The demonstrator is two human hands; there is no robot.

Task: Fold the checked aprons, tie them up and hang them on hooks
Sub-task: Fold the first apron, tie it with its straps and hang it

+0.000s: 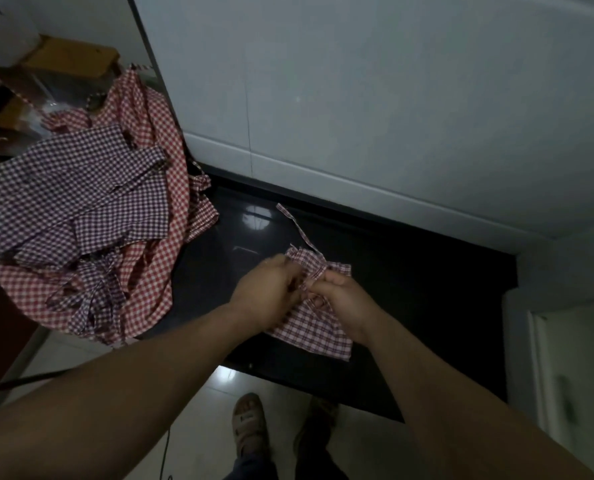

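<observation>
Both hands meet at the middle of a folded apron (314, 327) of thin red-and-white checked cloth, lying on the glossy black counter (409, 289). The left hand (271, 294) and right hand (340, 299) seem to pinch its narrow strap (297, 226). Crumpled checked aprons (91, 220) lie heaped left.

Seemingly a home kitchen corner: glossy black counter (409, 289), white wall (357, 98), tiled floor (219, 393).

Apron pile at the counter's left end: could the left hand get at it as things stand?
Probably yes. The pile lies just left of the left hand on the same counter, with nothing between them. But that hand grips the folded apron, so it must let go first.
</observation>
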